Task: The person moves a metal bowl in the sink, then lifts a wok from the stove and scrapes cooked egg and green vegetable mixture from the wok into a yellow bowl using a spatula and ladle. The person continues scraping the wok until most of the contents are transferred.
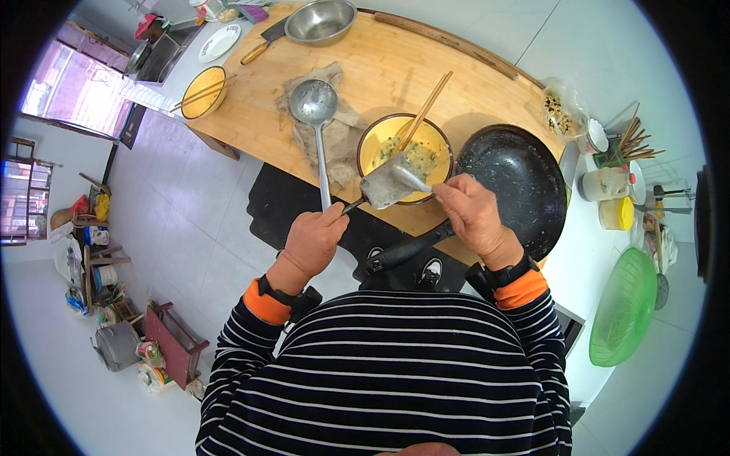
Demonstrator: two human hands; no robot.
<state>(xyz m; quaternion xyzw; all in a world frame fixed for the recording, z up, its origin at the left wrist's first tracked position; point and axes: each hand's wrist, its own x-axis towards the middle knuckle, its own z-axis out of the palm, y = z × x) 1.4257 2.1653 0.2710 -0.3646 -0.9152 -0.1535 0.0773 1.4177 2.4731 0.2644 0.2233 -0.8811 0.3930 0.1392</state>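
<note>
My left hand [312, 239] is closed around the handles of a metal ladle [313, 101] and a metal spatula [388, 185]. The ladle's bowl rests over a crumpled grey cloth [348, 134]. My right hand [470, 214] pinches the handle of a metal spoon [412, 176], whose bowl lies against the spatula's blade. Both are over the near rim of a yellow enamel bowl [373, 134] that holds a pale mixture with green bits and a pair of wooden chopsticks [428, 108]. Right of the bowl sits a black frying pan [513, 176], its handle pointing towards me.
On the wooden board [399, 62] are a cleaver [268, 40], a steel basin [320, 23] and another yellow bowl [203, 94] with chopsticks across it. A rolling pin [445, 43] lies at the far edge. A green basket [624, 308] and jars stand at the right.
</note>
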